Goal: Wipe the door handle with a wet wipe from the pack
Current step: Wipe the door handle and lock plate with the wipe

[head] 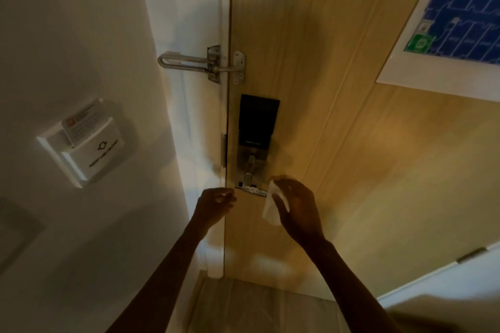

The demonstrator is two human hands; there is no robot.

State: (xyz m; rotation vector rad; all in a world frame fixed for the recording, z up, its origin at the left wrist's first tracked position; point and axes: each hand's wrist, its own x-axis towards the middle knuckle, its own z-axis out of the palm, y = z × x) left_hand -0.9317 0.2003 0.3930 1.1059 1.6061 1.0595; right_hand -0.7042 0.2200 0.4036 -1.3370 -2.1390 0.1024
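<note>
The silver lever door handle [253, 190] juts from a black and steel lock plate [257, 127] on the wooden door [351, 143]. My right hand [297, 208] holds a white wet wipe [271, 209] against the handle's right end, covering that part of the lever. My left hand [216, 204] hovers just left of the handle at the door's edge, fingers loosely curled, holding nothing. The wipe pack is not in view.
A metal swing-bar door guard [203, 63] is mounted above the lock. A white key-card holder [84, 143] with a card in it sits on the left wall. A blue floor-plan sign [457, 16] hangs on the door's upper right. Wood floor [257, 308] lies below.
</note>
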